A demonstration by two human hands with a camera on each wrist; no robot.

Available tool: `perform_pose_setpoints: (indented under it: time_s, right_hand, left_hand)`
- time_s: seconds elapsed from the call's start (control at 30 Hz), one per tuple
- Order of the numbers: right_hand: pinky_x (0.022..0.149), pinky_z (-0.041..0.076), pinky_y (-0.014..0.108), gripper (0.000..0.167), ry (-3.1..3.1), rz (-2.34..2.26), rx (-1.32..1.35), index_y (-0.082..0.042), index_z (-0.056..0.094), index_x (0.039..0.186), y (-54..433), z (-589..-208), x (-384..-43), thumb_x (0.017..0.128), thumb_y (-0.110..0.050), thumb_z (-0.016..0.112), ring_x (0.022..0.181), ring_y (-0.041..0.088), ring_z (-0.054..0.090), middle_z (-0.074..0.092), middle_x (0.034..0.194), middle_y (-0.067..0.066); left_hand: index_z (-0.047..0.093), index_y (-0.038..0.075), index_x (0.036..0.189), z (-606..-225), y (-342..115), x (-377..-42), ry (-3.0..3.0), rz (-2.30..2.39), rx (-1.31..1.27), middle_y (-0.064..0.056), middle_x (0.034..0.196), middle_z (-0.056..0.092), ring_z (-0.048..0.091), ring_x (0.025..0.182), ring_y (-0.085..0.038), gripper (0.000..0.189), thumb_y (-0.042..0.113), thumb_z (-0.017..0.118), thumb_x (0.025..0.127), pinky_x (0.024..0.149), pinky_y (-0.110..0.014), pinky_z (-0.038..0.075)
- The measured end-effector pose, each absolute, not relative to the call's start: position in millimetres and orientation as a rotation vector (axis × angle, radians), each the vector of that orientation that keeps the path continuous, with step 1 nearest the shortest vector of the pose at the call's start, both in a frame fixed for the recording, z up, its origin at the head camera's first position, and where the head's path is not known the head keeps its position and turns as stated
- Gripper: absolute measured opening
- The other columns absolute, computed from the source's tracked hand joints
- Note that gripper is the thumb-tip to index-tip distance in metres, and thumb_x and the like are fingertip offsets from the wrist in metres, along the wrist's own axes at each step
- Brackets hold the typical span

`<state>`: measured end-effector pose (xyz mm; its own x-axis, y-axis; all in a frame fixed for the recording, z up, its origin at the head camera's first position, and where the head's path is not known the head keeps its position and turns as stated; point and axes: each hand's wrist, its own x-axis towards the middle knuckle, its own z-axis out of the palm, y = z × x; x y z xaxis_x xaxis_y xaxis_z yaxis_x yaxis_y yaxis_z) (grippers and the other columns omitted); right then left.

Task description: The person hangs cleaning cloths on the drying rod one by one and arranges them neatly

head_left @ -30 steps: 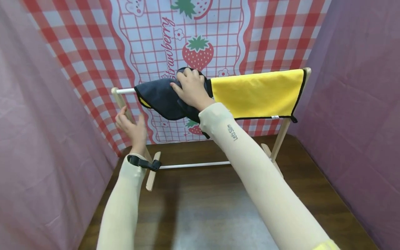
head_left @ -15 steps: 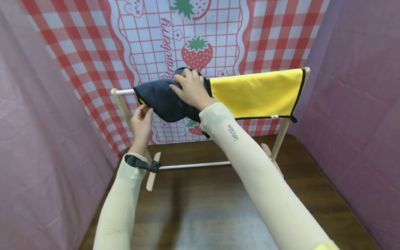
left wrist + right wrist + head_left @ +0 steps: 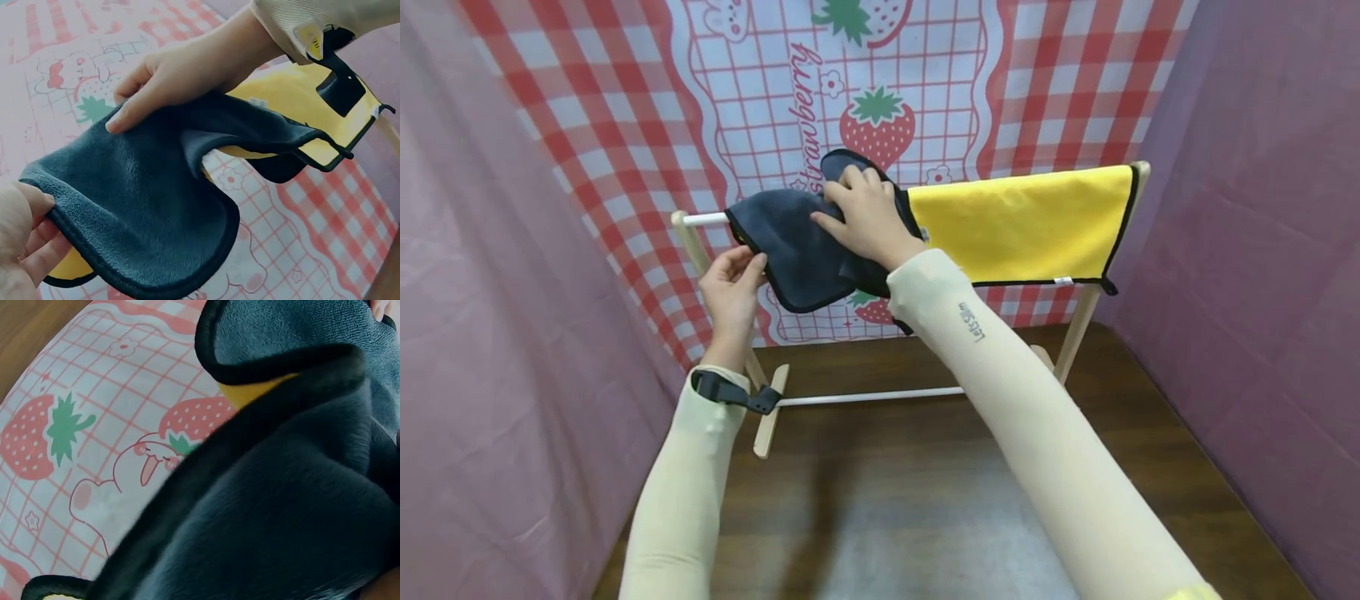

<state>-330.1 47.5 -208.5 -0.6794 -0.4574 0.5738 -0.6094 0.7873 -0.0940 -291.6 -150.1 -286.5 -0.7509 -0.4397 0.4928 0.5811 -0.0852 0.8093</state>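
Note:
A dark grey towel [image 3: 793,246] with black edging and a yellow underside hangs over the top bar [image 3: 706,219] of a drying rack, left of centre. My left hand [image 3: 730,287] pinches its left edge, thumb in front and fingers behind, as the left wrist view shows on the towel [image 3: 137,200]. Higher up, my right hand [image 3: 868,217] grips the towel's bunched right part at the bar, its thumb on the grey side. In the right wrist view the folded towel [image 3: 269,519] hides most of both hands. Beside it hangs a yellow towel [image 3: 1022,221], black-edged with a white tag.
The rack has wooden side posts [image 3: 1078,333], a wooden foot [image 3: 771,412] and a white lower bar [image 3: 868,396]. It stands on a dark wooden table [image 3: 880,500]. Behind it hangs a strawberry-print cloth [image 3: 880,125]; pink curtains [image 3: 1225,250] flank both sides.
My left hand has moved from beside the left post to the grey towel's left edge and taken hold of it. The towel's lower front is spread flatter and hangs lower. My right hand stays nearly in place.

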Motion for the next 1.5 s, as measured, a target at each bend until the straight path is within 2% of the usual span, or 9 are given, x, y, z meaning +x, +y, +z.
perform_pose_setpoints:
  time_s: [0.23, 0.43, 0.53, 0.73, 0.97, 1.1, 1.2, 1.37, 1.5]
  right_hand:
    - [0.08, 0.033, 0.042, 0.034, -2.422, 0.371, 0.839, -0.01, 0.059, 0.108, 54, -209, -328, 0.098, -0.043, 0.06, 0.096, 0.029, 0.04, 0.047, 0.105, 0.01]
    - [0.093, 0.034, 0.047, 0.036, -2.437, 0.453, 0.842, -0.013, 0.061, 0.12, 60, -209, -327, 0.099, -0.043, 0.059, 0.108, 0.03, 0.043, 0.05, 0.116, 0.01]
    - [0.1, 0.032, 0.048, 0.038, -2.44, 0.506, 0.847, -0.014, 0.06, 0.126, 64, -208, -325, 0.1, -0.04, 0.058, 0.116, 0.03, 0.044, 0.051, 0.124, 0.01]
    - [0.105, 0.031, 0.048, 0.041, -2.367, 0.616, 0.886, -0.01, 0.059, 0.132, 75, -206, -322, 0.099, -0.034, 0.061, 0.122, 0.03, 0.044, 0.053, 0.129, 0.012]
    - [0.106, 0.034, 0.037, 0.042, -2.204, 0.867, 0.879, -0.003, 0.055, 0.135, 97, -196, -315, 0.098, -0.022, 0.062, 0.12, 0.029, 0.046, 0.054, 0.127, 0.015]
    - [0.101, 0.042, 0.033, 0.047, -2.132, 1.043, 0.826, -0.003, 0.049, 0.14, 112, -194, -312, 0.097, -0.017, 0.062, 0.117, 0.029, 0.049, 0.053, 0.124, 0.017]
    - [0.095, 0.047, 0.032, 0.05, -2.105, 1.156, 0.748, -0.006, 0.047, 0.143, 121, -197, -310, 0.097, -0.017, 0.063, 0.112, 0.027, 0.054, 0.055, 0.121, 0.017]
    - [0.093, 0.052, 0.032, 0.052, -2.094, 1.299, 0.642, -0.008, 0.046, 0.143, 131, -207, -304, 0.095, -0.017, 0.065, 0.104, 0.025, 0.062, 0.058, 0.113, 0.015]
    - [0.09, 0.052, 0.03, 0.048, -2.112, 1.328, 0.599, -0.006, 0.046, 0.139, 137, -220, -302, 0.096, -0.015, 0.065, 0.099, 0.026, 0.064, 0.062, 0.107, 0.014]
  left_hand:
    - [0.069, -0.008, 0.094, -282, -154, -289, -1.532, -1.845, -0.135, 0.006, 0.076, 0.066, 0.062, 0.066, -0.003, 0.007, -0.011, 0.068, 0.087, 0.062, -0.015, 0.054]
    - [0.071, -0.006, 0.093, -279, -158, -290, -1.514, -1.865, -0.115, 0.006, 0.076, 0.067, 0.062, 0.066, -0.003, 0.008, -0.011, 0.069, 0.086, 0.061, -0.015, 0.054]
    - [0.07, -0.008, 0.095, -280, -160, -291, -1.524, -1.85, -0.12, 0.007, 0.075, 0.067, 0.062, 0.066, -0.003, 0.009, -0.01, 0.069, 0.086, 0.062, -0.016, 0.054]
    - [0.07, -0.009, 0.094, -281, -162, -291, -1.506, -1.859, -0.134, 0.006, 0.075, 0.068, 0.063, 0.065, -0.003, 0.007, -0.011, 0.069, 0.086, 0.061, -0.016, 0.054]
    - [0.07, -0.011, 0.094, -279, -164, -289, -1.498, -1.869, -0.152, -0.008, 0.082, 0.071, 0.064, 0.065, -0.004, 0.008, -0.01, 0.069, 0.086, 0.062, -0.017, 0.055]
    - [0.07, -0.01, 0.092, -280, -166, -289, -1.504, -1.862, -0.147, 0.001, 0.077, 0.07, 0.064, 0.063, -0.003, 0.007, -0.012, 0.068, 0.086, 0.06, -0.016, 0.055]
    - [0.071, -0.005, 0.089, -280, -167, -289, -1.502, -1.864, -0.149, 0.006, 0.073, 0.068, 0.063, 0.061, -0.002, 0.009, -0.012, 0.068, 0.086, 0.059, -0.015, 0.055]
    - [0.072, 0.003, 0.084, -280, -168, -288, -1.482, -1.885, -0.164, 0.007, 0.073, 0.068, 0.063, 0.061, -0.003, 0.017, -0.013, 0.068, 0.085, 0.059, -0.016, 0.055]
    - [0.072, 0.002, 0.085, -279, -169, -288, -1.481, -1.894, -0.166, 0.007, 0.073, 0.068, 0.063, 0.061, -0.003, 0.016, -0.013, 0.068, 0.085, 0.059, -0.016, 0.055]
